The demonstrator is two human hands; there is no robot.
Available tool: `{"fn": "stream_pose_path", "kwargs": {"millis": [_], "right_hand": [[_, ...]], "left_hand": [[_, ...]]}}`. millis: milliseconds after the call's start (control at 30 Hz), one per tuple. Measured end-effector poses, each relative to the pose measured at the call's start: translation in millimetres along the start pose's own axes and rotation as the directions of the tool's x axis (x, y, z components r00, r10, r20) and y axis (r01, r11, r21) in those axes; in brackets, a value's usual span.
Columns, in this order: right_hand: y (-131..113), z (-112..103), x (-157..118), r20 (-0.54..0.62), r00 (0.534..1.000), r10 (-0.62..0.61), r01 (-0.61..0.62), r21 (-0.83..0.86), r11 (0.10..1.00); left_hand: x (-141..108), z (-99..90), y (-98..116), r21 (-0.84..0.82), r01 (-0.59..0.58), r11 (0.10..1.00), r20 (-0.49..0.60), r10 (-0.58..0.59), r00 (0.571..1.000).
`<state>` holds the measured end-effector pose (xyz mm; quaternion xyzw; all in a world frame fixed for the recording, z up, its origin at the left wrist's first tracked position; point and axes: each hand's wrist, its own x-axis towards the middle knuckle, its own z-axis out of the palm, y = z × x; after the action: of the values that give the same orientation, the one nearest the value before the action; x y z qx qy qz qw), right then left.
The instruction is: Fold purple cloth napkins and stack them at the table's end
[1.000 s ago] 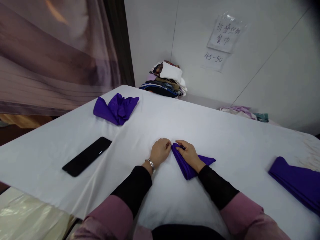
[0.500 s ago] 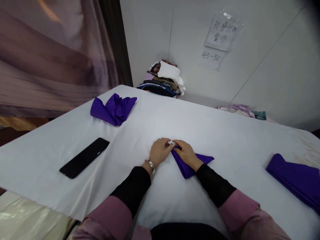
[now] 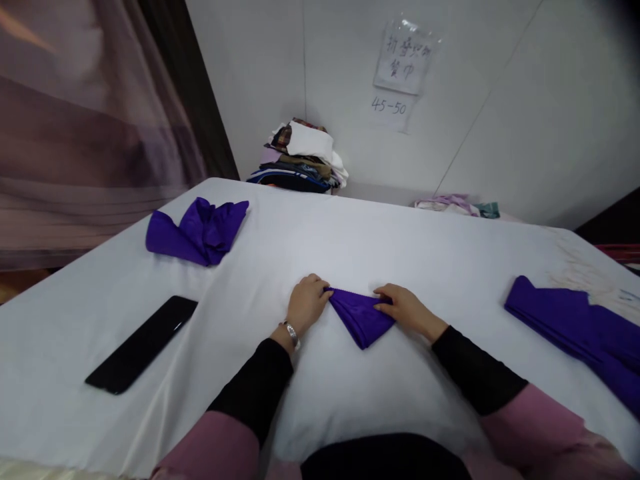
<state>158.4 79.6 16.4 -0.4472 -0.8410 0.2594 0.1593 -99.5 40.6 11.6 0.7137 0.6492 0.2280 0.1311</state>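
Note:
A purple cloth napkin, folded into a triangle with its point toward me, lies on the white-covered table. My left hand pinches its upper left corner between thumb and fingers. At the upper right corner, my right hand grips the edge, thumb below and fingers above. The napkin's top edge stretches between the two hands. Some of each corner is hidden under the fingers.
A crumpled purple cloth lies at the far left, with a black phone nearer me. More folded purple cloth is at the right. Stacked clothes stand beyond the table; a handwritten sign hangs on the wall.
My right hand has moved right, from beside my left hand to the napkin's other corner. The napkin now shows a broader triangle. The whole view has shifted slightly.

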Motion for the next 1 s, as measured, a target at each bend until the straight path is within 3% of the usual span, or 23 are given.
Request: {"fn": "stream_pose_path", "kwargs": {"millis": [200, 367, 433, 500, 600, 667, 833, 1000], "right_hand": [[11.2, -26.3, -13.5, 0.135, 0.975, 0.175, -0.17, -0.05, 0.984], [5.2, -32.8, -6.2, 0.172, 0.977, 0.125, -0.125, -0.013, 0.992], [-2.0, -39.8, -6.2, 0.105, 0.991, 0.079, -0.077, -0.022, 0.997], [-10.4, -49.9, -9.6, -0.065, 0.997, -0.035, 0.03, -0.077, 0.997], [-16.7, -61.6, -20.1, -0.33, 0.913, -0.239, 0.169, -0.225, 0.959], [-12.2, -59.3, -30.0, -0.379, 0.881, -0.283, 0.184, -0.276, 0.943], [16.8, -22.6, -61.8, -0.164, 0.943, -0.291, 0.25, -0.233, 0.94], [23.1, -10.9, -82.3, -0.118, 0.953, -0.28, 0.257, -0.182, 0.949]], "left_hand": [[12.6, -11.9, 2.8, 0.063, -0.064, 0.996, 0.159, 0.054, 0.986], [20.9, -22.7, 8.6, 0.14, -0.149, 0.979, 0.231, 0.114, 0.966], [22.3, -34.8, 14.4, 0.172, -0.173, 0.97, 0.207, 0.136, 0.969], [21.4, -50.8, 21.6, 0.214, -0.186, 0.959, 0.101, 0.168, 0.981], [12.6, -68.1, 27.9, 0.314, -0.23, 0.921, -0.161, 0.29, 0.943], [0.5, -65.8, 25.3, 0.366, -0.3, 0.881, -0.21, 0.393, 0.895], [-39.5, -27.5, 9.4, 0.369, -0.515, 0.773, 0.088, 0.523, 0.848], [-56.1, -15.7, 9.1, 0.358, -0.486, 0.797, 0.147, 0.467, 0.872]]}}
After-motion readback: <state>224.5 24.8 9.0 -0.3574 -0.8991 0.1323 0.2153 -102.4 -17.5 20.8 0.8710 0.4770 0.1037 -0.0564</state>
